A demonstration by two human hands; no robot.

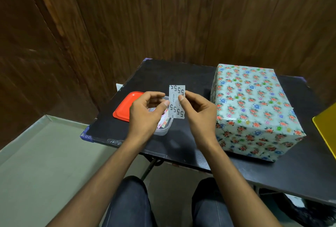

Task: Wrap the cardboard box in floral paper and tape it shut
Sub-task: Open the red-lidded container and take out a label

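black table (183,74) — wood-panelled wall (127,17), grey floor (45,154)

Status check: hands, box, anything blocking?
Both hands, left hand and right hand, pinch a printed paper strip above the table. Floral-wrapped box sits right, untouched. Nothing in the way.

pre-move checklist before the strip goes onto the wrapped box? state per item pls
1. Strip held by both hands: ok, left hand and right hand pinch it.
2. Backing peeled off: cannot tell.
3. Box covered in floral paper: ok on visible faces.
4. Box flat on the table: ok.
5. Open seam to tape: cannot tell, none visible.
6. Container clear of the box: ok.
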